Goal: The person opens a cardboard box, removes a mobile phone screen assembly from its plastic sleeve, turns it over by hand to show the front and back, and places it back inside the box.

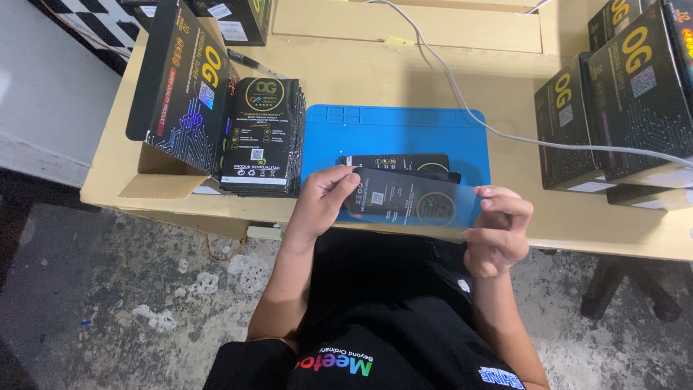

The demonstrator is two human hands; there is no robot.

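My left hand (321,202) and my right hand (502,231) hold one flat black packet inside a clear plastic sleeve (415,202) between them, over the near edge of a blue work mat (397,133). The left hand grips the packet's left end; the right hand pinches the sleeve's right end. Two more flat black packets (393,162) lie on the mat just behind it. A stack of the same black packets (263,137) stands upright at the mat's left edge.
An open black carton (184,87) leans at the left on the pale wooden table (361,72). Several black boxes (621,108) are stacked at the right. A grey cable (462,94) crosses the table. Rough concrete floor (130,289) lies below.
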